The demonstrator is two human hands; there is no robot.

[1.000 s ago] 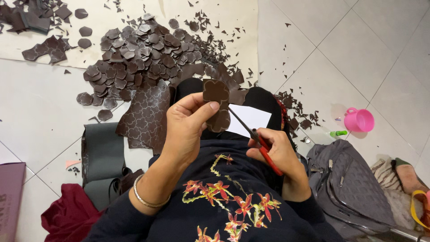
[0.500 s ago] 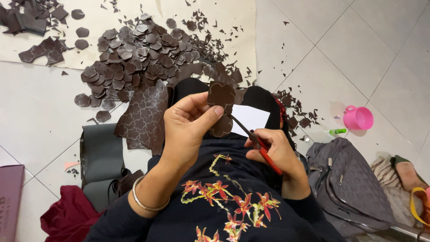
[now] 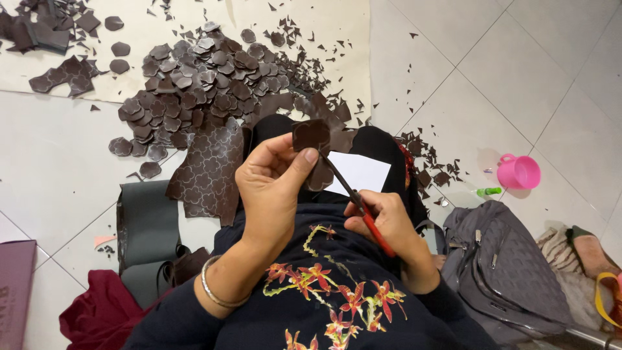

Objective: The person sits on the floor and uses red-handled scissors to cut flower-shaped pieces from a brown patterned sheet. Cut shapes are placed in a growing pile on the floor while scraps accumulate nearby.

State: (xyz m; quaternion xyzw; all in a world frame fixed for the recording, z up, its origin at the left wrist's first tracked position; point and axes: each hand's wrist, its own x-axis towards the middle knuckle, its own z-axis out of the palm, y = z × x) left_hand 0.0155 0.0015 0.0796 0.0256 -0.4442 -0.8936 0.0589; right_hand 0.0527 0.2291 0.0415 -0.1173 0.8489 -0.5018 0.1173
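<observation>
Pinching a small dark-brown cut piece (image 3: 311, 136) between thumb and fingers, the left hand (image 3: 272, 185) lifts it near the centre of the frame, tilted so its edge meets the blades. The right hand (image 3: 382, 223) is closed round the red-handled scissors (image 3: 353, 198), whose dark blades angle up and left to the piece's lower edge — whether they are parted or shut I cannot tell. Holding the piece up off the lap appears to give the blades room to follow its outline.

Beneath the hands, a patterned brown sheet (image 3: 210, 172) drapes off the lap toward the left, within easy reach, and a white paper (image 3: 359, 172) lies on the dark trousers. Further out, in the upper left and centre, a heap of cut brown shapes (image 3: 194, 84) spreads over a cream floor covering (image 3: 324, 26) with scraps scattered about. At right sit a pink cup (image 3: 518, 172) and a grey bag (image 3: 505, 266) — well apart from the work.
</observation>
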